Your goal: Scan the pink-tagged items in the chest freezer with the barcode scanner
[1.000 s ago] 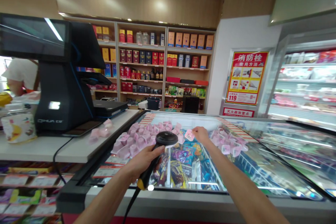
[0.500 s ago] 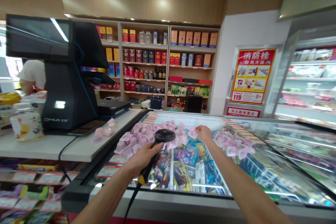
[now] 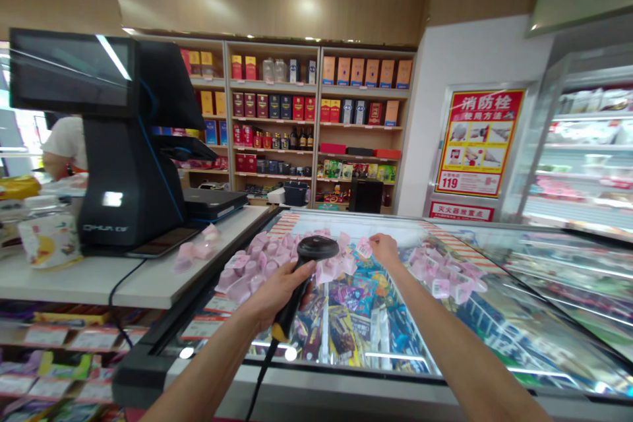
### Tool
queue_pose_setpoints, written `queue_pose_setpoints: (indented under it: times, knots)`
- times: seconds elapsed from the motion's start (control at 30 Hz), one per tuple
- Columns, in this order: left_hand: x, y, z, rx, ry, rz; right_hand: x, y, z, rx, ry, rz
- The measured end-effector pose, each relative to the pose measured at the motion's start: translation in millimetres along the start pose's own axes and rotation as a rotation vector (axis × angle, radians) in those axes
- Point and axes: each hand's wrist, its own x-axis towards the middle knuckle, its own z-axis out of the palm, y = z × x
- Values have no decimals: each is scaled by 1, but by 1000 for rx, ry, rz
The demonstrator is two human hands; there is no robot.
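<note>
My left hand is wrapped round the handle of a black barcode scanner, its head turned toward the right and its cord hanging below. In my right hand a small pink cup pack is pinched at its edge, with a white label facing the scanner. Beneath and left of the scanner lies a heap of similar pink cup packs on the freezer's glass lid. A second pile of pink packs rests to the right of my right wrist.
Colourful packets show through the chest freezer's glass. A black checkout terminal stands on the white counter at left, with a few pink packs nearby. Behind it is a person in a white top. Shelves of boxes line the back wall.
My left hand has moved the scanner slightly right and up, closer to the pink pack. My right hand stays almost in place, still pinching the pack.
</note>
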Motion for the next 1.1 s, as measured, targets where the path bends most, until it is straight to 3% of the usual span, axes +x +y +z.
queue_pose_setpoints:
  times: [0.27, 0.6, 0.8, 0.97, 1.1]
  knots:
    - [-9, -2, -4, 69, -90, -66, 11, -1, -10, 2, 19, -13]
    - [-13, 2, -11, 76, -38, -90, 14, -1, -13, 2, 26, -7]
    - [-2, -12, -28, -8, 74, -104, 4, 10, 20, 1, -1, 72]
    - [1, -20, -37, -45, 113, -112, -8, 11, 53, 45, -15, 47]
    - [0, -23, -41, -54, 127, -114, -12, 8, 75, 124, 80, -3]
